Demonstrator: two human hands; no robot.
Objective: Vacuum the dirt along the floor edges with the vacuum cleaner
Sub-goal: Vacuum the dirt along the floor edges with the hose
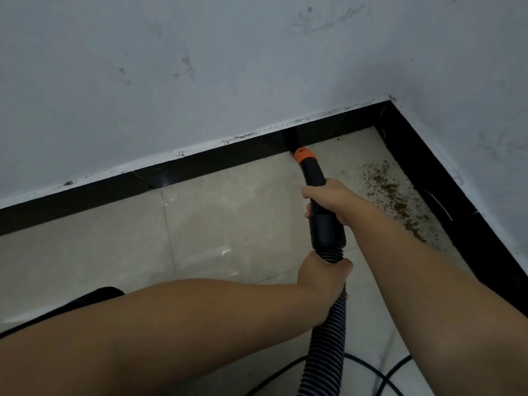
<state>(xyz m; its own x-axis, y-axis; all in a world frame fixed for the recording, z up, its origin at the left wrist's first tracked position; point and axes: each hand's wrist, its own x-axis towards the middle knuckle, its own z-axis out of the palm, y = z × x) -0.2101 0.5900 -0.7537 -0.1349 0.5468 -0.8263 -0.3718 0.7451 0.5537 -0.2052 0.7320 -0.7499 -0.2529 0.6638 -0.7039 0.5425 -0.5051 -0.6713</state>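
Observation:
A black vacuum wand (324,224) with an orange collar (305,155) points at the black skirting (217,161) along the far wall; its nozzle tip touches the floor edge there. My right hand (328,198) grips the wand's upper part. My left hand (323,277) holds the ribbed black hose (325,347) just below the wand. Brown dirt (391,192) lies scattered on the beige tiles along the right skirting, to the right of the nozzle.
Two white, stained walls meet in a corner (391,100) at the upper right. Black skirting (463,218) runs down the right side. A black cable (380,372) curls on the floor at the bottom. A dark object (94,298) shows behind my left forearm.

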